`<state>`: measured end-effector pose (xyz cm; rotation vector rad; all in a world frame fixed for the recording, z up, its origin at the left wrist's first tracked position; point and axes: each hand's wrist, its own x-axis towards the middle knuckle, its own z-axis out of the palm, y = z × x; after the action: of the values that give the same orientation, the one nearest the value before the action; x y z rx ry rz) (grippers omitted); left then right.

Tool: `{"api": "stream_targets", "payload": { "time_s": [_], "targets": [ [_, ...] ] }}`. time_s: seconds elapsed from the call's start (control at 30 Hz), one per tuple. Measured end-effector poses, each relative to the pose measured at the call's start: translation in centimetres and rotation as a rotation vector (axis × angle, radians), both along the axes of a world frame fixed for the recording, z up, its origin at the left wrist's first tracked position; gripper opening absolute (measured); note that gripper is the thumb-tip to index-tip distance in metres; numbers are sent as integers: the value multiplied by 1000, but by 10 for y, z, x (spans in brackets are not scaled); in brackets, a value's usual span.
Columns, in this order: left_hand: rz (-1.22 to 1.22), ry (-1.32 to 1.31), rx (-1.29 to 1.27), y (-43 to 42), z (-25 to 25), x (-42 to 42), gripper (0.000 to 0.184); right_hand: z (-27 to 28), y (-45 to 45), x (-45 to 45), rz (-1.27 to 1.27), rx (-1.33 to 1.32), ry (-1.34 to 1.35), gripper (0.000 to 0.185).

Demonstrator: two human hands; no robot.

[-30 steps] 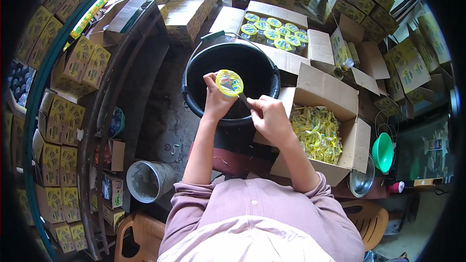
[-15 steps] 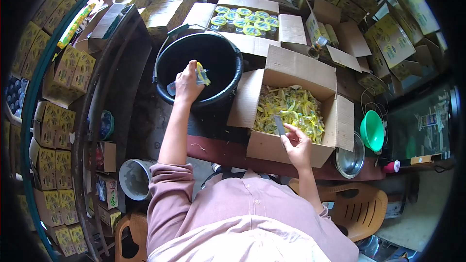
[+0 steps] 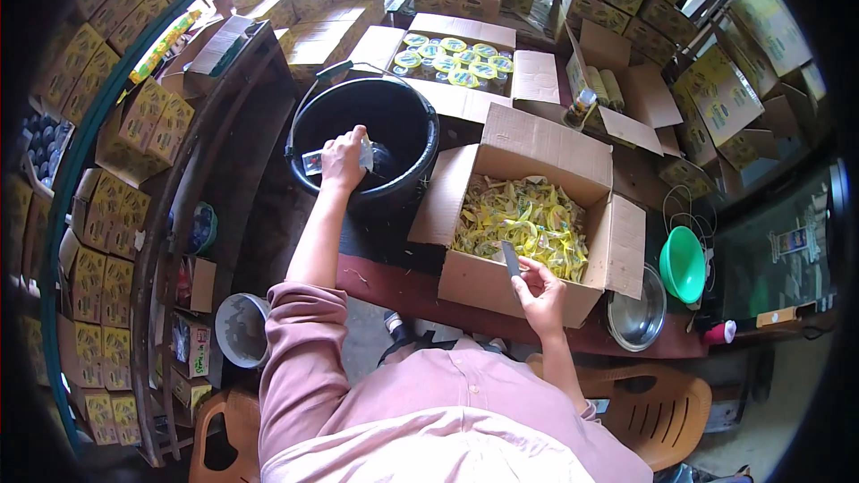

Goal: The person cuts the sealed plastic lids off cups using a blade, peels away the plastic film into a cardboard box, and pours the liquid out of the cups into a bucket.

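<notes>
My left hand [image 3: 343, 159] is over the mouth of a black bucket [image 3: 433, 130], closed around a clear plastic cup [image 3: 311, 162] tipped on its side. Something clear and shiny shows by the cup's right end, inside the bucket; I cannot make out whether it is liquid. My right hand [image 3: 542, 295] pinches a small knife [image 3: 511, 259] with a flat grey blade, pointing up and away from me. That hand hovers at the near wall of an open carton [image 3: 483, 281], which is filled with torn yellow-and-clear lid films [image 3: 519, 215].
Behind the bucket, an open carton [image 3: 534, 76] holds several yellow-lidded cups [image 3: 463, 58]. A bottle [image 3: 580, 110] stands right of it. A green bowl [image 3: 682, 265] and a metal bowl [image 3: 637, 309] lie at right. A grey pail [image 3: 242, 331] sits low left, near stacked boxes [image 3: 107, 282].
The yellow film at the cup's right end no longer shows, and the cup remains in my left hand over the bucket. My right hand keeps the knife, slightly lower. The view has shifted a little.
</notes>
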<state>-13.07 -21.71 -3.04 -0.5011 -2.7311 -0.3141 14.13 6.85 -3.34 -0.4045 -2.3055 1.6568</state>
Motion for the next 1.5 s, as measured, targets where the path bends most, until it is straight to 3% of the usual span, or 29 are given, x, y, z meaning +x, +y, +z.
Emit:
{"api": "stream_targets", "payload": {
  "time_s": [0.27, 0.4, 0.53, 0.67, 0.73, 0.9, 0.93, 1.0, 1.07, 1.23, 1.33, 1.4, 1.47, 1.5],
  "targets": [
    [-78, 150, -92, -1, -5, -6, 52, -4, 2, 7, 17, -1, -38, 29],
    [-163, 160, -352, 1, -4, -14, 41, -3, 6, 3, 12, -1, -19, 29],
    [-210, -9, -687, 4, -5, -28, 25, 1, 7, 1, 6, -7, 12, 29],
    [-156, -243, -956, 12, 1, -53, 25, 4, 7, 3, 10, -8, 14, 29],
    [-100, -386, -998, 23, 31, -49, 49, 6, 8, 4, 14, -13, 6, 29],
    [-48, -449, -1016, 32, 57, -64, 82, 1, 13, 6, -8, -2, 20, 29],
    [-44, -467, -1023, 32, 59, -69, 81, 1, 14, 7, -15, -4, 16, 29],
    [-56, -443, -1087, 38, 80, -68, 59, 1, 18, 9, -27, -19, 17, 29],
    [43, -475, -1062, 43, 96, -70, 53, 2, 21, 9, -42, -30, 13, 29],
    [244, -354, -809, 39, 82, -71, 56, -4, 29, 11, -69, 32, 40, 28],
    [224, -484, -809, 28, 29, -80, 61, -4, 33, 12, -78, -8, 23, 28],
    [333, -1192, -1037, 42, 34, -69, 50, -5, 37, 12, -89, -13, 27, 28],
    [284, -1236, -1041, 40, 27, -72, 52, -2, 40, 11, -100, -54, 23, 28],
    [292, -1082, -991, 40, 25, -73, 52, -2, 42, 9, -104, -54, 32, 28]
  ]
}}
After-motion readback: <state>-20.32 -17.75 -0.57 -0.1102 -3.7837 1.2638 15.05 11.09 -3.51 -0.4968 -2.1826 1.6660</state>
